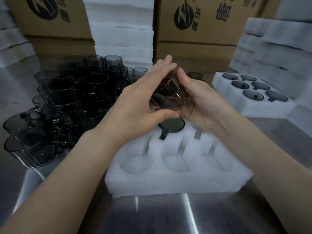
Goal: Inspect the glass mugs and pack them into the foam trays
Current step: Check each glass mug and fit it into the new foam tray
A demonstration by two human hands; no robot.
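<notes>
While aloft, glass mug (pixel 168 95) between fingers (pixel 162 68)

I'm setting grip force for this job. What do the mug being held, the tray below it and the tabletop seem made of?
The held mug: smoke-tinted glass by its look, glossy, see-through with sharp highlights.
The foam tray: soft white foam, matte, fuzzy cut edges.
The tabletop: probably stainless steel, brushed, streaky reflections.
</notes>
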